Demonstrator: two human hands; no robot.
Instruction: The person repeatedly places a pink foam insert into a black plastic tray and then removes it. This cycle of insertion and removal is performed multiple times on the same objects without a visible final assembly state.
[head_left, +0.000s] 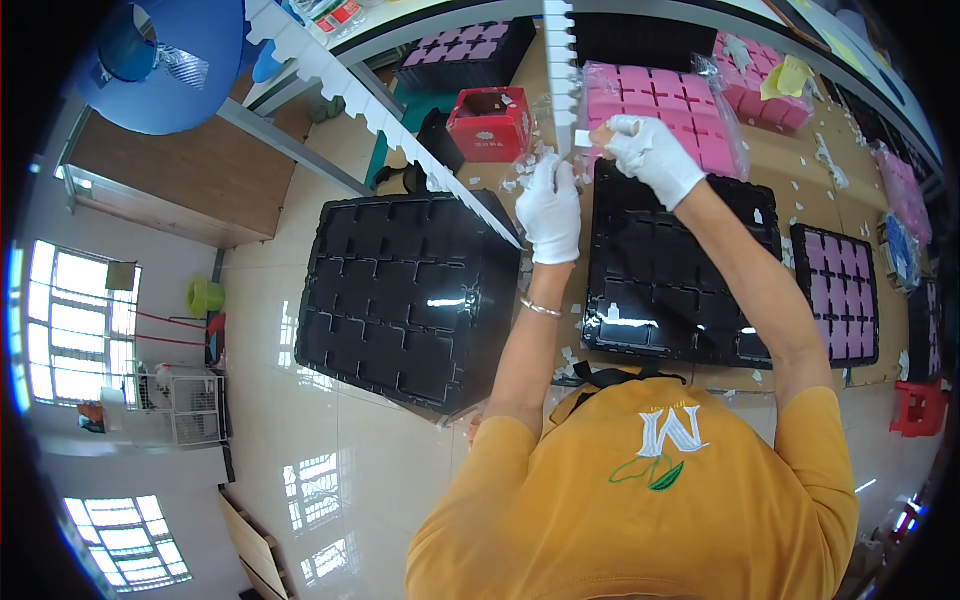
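Observation:
Both my hands wear white gloves. My left hand (550,212) pinches the lower end of a white strip with a notched edge (561,70), which runs up and away from me. Beside it on the right, my right hand (652,158) has its fingers closed around a small white piece (584,139) next to the strip. Its fingertips partly hide the piece. Just below the right hand lies a black moulded plastic tray (650,250), with a small white scrap on it. A second long white toothed strip (350,92) slants from the upper left toward my left wrist.
A stack of black trays (390,290) stands at left. Purple blocks fill a black tray (840,295) at right. Beyond my hands are a red box (489,125) and plastic-wrapped pink blocks (660,105). White scraps litter the brown surface (800,200). A blue bin (165,95) is upper left.

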